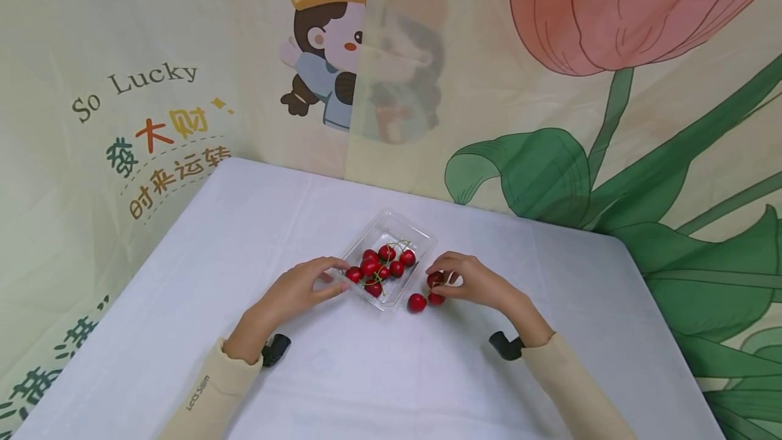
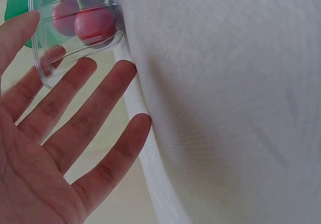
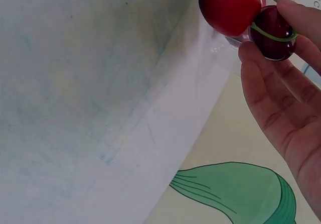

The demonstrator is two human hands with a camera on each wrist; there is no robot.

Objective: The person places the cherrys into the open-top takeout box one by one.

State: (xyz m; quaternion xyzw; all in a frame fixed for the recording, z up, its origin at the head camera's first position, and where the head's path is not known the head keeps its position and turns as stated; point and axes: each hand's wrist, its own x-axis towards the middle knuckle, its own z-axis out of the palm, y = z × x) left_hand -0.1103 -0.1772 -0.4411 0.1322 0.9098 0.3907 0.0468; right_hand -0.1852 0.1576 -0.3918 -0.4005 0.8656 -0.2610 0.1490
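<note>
A clear plastic container (image 1: pixel 391 226) holding several red cherries (image 1: pixel 369 267) with green stems sits on the table. At its left side is my left hand (image 1: pixel 302 287), thumb and index finger at the rim, the other fingers spread and fairly straight. In the left wrist view, cherries (image 2: pixel 95 25) show through the container's wall. Right of the container, my right hand (image 1: pixel 473 280) pinches a dark cherry (image 3: pixel 273 33) and its stem between thumb and fingers. A brighter red cherry (image 3: pixel 230 8) is beside it. Another cherry (image 1: pixel 417 302) lies to the left of that hand.
White cloth covers the table (image 1: pixel 366 372). Behind it hangs a printed curtain (image 1: pixel 476 100) with a tulip and a cartoon figure. Each wrist wears a small black camera, the left camera (image 1: pixel 276 350) and the right camera (image 1: pixel 506 345).
</note>
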